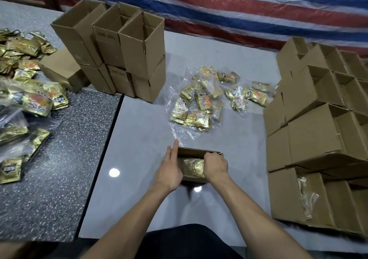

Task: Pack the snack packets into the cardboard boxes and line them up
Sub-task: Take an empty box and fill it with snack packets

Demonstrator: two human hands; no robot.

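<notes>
My left hand (170, 171) presses flat, fingers straight, against the left side of the small open brown cardboard box (194, 151). My right hand (216, 165) grips its right rim. Shiny gold snack packets (193, 166) lie inside, between both hands. Loose gold packets in clear plastic (199, 103) lie beyond them on the pale grey surface (139, 139).

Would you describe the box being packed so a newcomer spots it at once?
On the pale table, nearest the person, a small box sits between the left hand and right hand. Unlike the stacked boxes, it stands alone, gold packets inside.
</notes>
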